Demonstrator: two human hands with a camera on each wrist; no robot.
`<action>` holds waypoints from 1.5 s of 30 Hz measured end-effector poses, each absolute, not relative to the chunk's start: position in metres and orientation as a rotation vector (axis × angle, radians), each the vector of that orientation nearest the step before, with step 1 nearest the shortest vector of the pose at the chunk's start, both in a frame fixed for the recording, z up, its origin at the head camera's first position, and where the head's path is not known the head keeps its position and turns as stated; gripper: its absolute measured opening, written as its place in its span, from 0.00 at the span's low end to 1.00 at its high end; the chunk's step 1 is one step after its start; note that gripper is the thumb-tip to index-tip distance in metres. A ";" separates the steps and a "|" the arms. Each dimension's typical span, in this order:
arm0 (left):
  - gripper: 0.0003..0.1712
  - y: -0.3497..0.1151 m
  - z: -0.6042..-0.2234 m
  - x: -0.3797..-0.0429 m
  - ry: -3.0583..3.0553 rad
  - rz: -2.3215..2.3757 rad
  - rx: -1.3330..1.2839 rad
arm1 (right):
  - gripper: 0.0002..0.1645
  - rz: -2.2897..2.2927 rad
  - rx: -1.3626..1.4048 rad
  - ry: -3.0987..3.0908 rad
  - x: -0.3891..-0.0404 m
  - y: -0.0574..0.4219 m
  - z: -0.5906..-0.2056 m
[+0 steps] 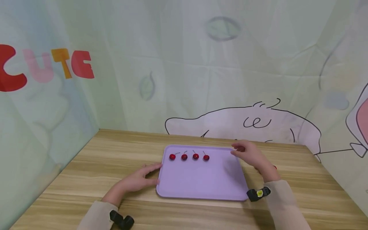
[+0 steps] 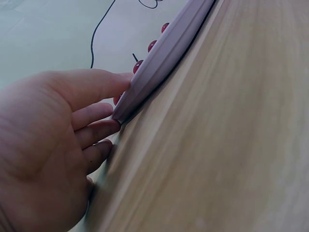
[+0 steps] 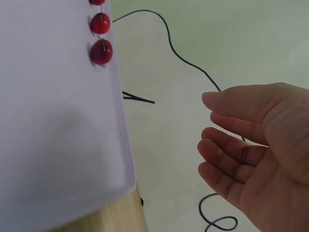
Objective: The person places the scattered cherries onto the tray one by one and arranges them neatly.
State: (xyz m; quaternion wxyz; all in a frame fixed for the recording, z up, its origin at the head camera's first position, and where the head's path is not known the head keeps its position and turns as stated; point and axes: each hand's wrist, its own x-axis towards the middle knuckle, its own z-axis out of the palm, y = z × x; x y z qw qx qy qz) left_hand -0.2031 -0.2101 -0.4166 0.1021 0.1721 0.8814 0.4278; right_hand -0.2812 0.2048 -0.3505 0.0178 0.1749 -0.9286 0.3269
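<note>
Several red cherries with thin stems, among them a leftmost cherry (image 1: 172, 157) and a rightmost cherry (image 1: 206, 157), lie in a row near the far edge of a purple tray (image 1: 201, 185). My left hand (image 1: 136, 180) is at the tray's left edge, thumb and fingers spread; in the left wrist view its fingertips touch the rim. Above the tray's far right corner hovers my right hand (image 1: 248, 153), its fingers loosely bent. The right wrist view shows nothing between the right fingers (image 3: 227, 150), which are apart from the tray and the cherries.
The tray lies on a wooden table (image 1: 95, 159). Right of the tray, a small red thing (image 1: 275, 167) is mostly hidden behind my right wrist. A printed cloth backdrop (image 1: 184, 80) rises behind the table and along its sides.
</note>
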 end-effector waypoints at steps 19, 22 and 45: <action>0.38 -0.211 -0.419 -0.204 2.623 1.247 0.570 | 0.25 0.882 0.364 -2.920 -0.253 0.265 -0.348; 0.38 -0.210 -0.418 -0.204 2.618 1.250 0.550 | 0.24 0.865 0.351 -2.914 -0.250 0.276 -0.350; 0.38 -0.209 -0.416 -0.201 2.596 1.272 0.483 | 0.24 0.840 0.281 -2.963 -0.242 0.303 -0.368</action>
